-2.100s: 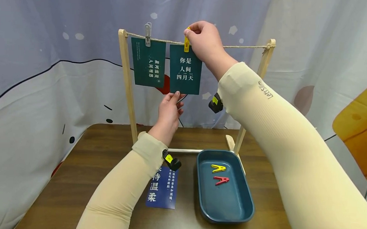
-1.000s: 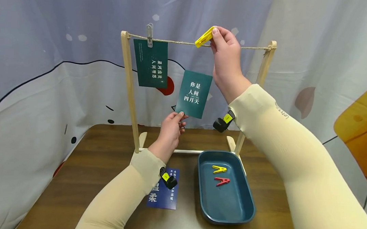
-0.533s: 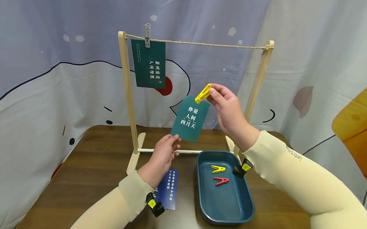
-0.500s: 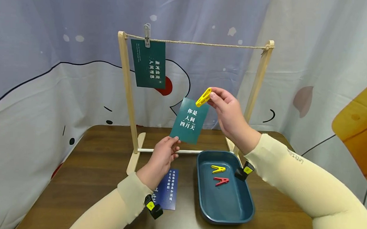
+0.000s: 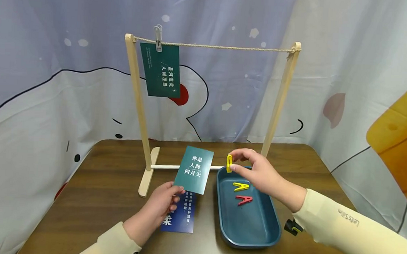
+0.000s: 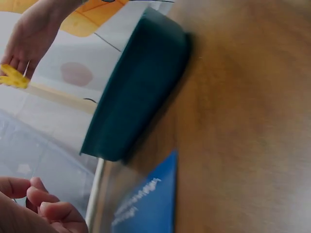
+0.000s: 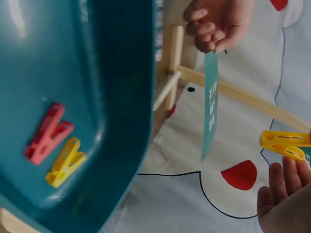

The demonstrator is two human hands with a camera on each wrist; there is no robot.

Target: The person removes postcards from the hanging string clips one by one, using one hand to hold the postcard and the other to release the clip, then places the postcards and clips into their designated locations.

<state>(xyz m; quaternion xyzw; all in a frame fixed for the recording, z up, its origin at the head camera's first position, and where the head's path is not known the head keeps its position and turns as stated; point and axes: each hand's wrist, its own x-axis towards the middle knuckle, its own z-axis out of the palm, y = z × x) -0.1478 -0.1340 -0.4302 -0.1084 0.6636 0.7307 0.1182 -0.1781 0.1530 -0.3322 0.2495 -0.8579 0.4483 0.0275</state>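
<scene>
My left hand point(image 5: 161, 201) pinches a green card point(image 5: 195, 170) with white characters by its lower left corner. The card is tilted and overlaps a blue card point(image 5: 180, 217) on the table in the head view. My right hand point(image 5: 259, 171) pinches a yellow clothespin point(image 5: 229, 163) between thumb and fingers, above the far left corner of a dark teal tray point(image 5: 275, 225). Inside the tray lie another yellow clothespin point(image 5: 240, 187) and a red clothespin point(image 5: 244, 200). In the right wrist view, the held clothespin point(image 7: 284, 143) shows beside my fingertips.
Behind stands a wooden frame point(image 5: 136, 97) with a rope point(image 5: 220, 47) strung across its top. Near the left post, a clear clip point(image 5: 158, 39) holds another green card point(image 5: 161, 70) on the rope. A patterned curtain point(image 5: 88, 103) hangs behind the wooden table point(image 5: 94, 198).
The yellow clothespin came off the rope and the green card came away with my left hand. Both hands have moved down, the right one to above the tray.
</scene>
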